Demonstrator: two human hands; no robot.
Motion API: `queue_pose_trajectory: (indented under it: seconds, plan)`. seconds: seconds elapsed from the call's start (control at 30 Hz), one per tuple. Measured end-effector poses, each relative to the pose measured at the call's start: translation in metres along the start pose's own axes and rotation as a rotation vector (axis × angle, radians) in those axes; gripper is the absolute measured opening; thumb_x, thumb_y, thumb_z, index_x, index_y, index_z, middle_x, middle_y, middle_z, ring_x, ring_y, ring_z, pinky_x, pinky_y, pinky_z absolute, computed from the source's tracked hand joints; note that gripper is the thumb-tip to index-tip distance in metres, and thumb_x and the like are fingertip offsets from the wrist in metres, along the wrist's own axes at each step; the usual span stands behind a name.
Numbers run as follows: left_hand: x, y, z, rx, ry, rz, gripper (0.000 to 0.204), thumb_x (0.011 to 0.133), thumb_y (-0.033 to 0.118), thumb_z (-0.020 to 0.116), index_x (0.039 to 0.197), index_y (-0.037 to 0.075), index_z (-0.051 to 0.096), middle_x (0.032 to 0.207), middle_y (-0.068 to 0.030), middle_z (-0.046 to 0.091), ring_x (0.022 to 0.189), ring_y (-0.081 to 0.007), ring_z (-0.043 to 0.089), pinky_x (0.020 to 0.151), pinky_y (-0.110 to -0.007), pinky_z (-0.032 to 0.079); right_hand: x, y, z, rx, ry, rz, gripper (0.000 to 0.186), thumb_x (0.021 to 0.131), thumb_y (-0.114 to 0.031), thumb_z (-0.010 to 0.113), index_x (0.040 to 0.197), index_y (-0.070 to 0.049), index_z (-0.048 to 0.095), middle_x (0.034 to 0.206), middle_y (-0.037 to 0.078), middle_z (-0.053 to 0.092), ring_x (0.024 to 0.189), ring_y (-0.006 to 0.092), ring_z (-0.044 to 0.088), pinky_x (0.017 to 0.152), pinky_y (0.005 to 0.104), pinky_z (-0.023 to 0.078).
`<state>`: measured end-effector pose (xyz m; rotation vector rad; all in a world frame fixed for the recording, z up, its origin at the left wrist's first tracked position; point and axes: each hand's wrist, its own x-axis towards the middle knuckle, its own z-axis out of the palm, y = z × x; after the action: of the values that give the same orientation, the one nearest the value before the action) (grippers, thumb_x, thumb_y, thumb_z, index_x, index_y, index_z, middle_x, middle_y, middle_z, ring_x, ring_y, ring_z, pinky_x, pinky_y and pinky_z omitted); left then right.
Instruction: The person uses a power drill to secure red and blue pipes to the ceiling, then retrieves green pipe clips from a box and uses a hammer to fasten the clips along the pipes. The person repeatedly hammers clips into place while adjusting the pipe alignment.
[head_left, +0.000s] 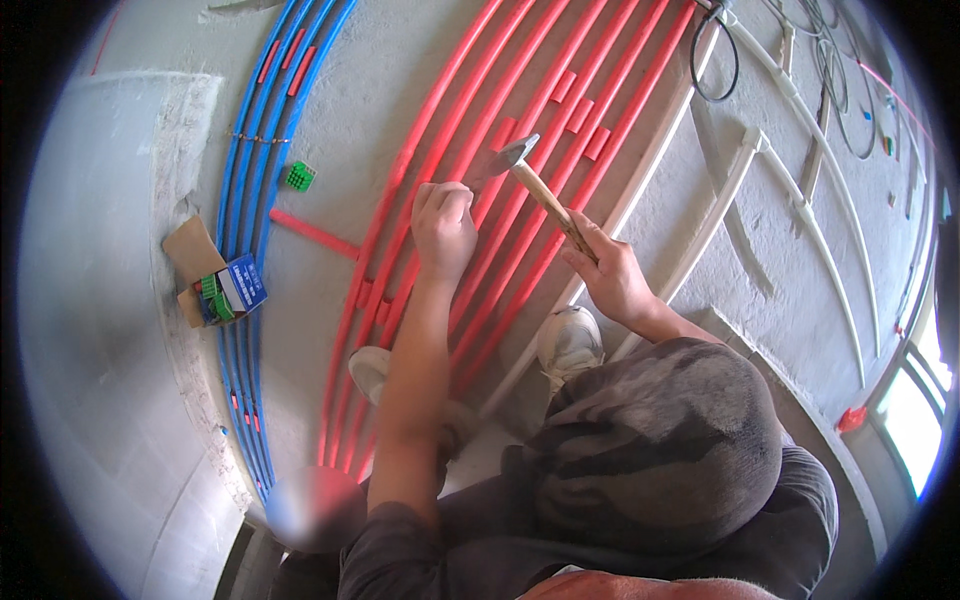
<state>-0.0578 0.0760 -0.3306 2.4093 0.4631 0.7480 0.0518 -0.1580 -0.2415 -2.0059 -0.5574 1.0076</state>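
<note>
Gripping hammer (545, 195) w/ R hand (612, 275), L hand (445, 228) fisted (contents unclear), grey conc. floor (340, 150), red pipes (402, 160), bright window (912, 420)

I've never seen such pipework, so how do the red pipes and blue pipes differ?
The red pipes outnumber the blue pipes. The blue pipes bunch closely; the red pipes have wider gaps. A hammer hangs over the red pipes; an open box overlaps the blue pipes. Both run in rows.

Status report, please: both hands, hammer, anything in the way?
Right hand grips hammer by handle. Left hand closed, contents unclear. Red pipes beneath hammer.
</note>
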Motion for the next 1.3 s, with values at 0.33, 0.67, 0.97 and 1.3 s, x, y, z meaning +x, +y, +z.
queue_pose_trajectory:
  seconds: [0.33, 0.67, 0.97, 1.3]
  plan:
    - [-0.003, 0.006, -0.004, 0.236, -0.162, 0.068, 0.019, 0.071, -0.006, 0.065, 0.087, 0.005, 0.067, 0.093, -0.0048, 0.065, 0.088, -0.0278, 0.06, 0.076, -0.042, 0.047, 0.001, 0.004, 0.001, -0.005, 0.029, 0.027, 0.053, 0.098, -0.016, 0.065, 0.147, -0.004, 0.047, 0.1, 0.022, 0.067, 0.091, 0.0278, 0.069, 0.085, 0.0367, 0.053]
    - [-0.045, 0.034, -0.01, 0.278, 0.078, -0.238, 0.011, 0.083, 0.013, 0.073, 0.088, 0.006, 0.066, 0.087, -0.0073, 0.063, 0.081, -0.0292, 0.06, 0.071, -0.043, 0.044, 0.006, -0.009, 0.005, -0.163, -0.05, -0.114, 0.055, 0.096, -0.01, 0.067, 0.148, -0.005, 0.048, 0.104, 0.022, 0.069, 0.093, 0.0272, 0.071, 0.083, 0.0353, 0.054]
    - [-0.057, 0.03, -0.005, 0.241, 0.089, -0.258, 0.018, 0.08, 0.018, 0.077, 0.087, 0.006, 0.064, 0.083, -0.0072, 0.06, 0.076, -0.0277, 0.059, 0.069, -0.042, 0.042, 0.017, -0.01, 0.021, -0.489, -0.159, -0.149, 0.056, 0.095, -0.004, 0.063, 0.149, -0.011, 0.047, 0.114, 0.024, 0.068, 0.098, 0.0417, 0.07, 0.08, 0.0455, 0.059]
    - [-0.053, 0.032, -0.005, 0.214, 0.128, -0.254, 0.019, 0.076, 0.016, 0.074, 0.075, 0.012, 0.055, 0.075, -0.0066, 0.053, 0.072, -0.0269, 0.054, 0.066, -0.042, 0.038, 0.017, -0.01, 0.016, -0.505, -0.158, -0.25, 0.06, 0.094, -0.004, 0.065, 0.151, -0.009, 0.045, 0.112, 0.024, 0.068, 0.1, 0.0381, 0.072, 0.079, 0.0442, 0.058]
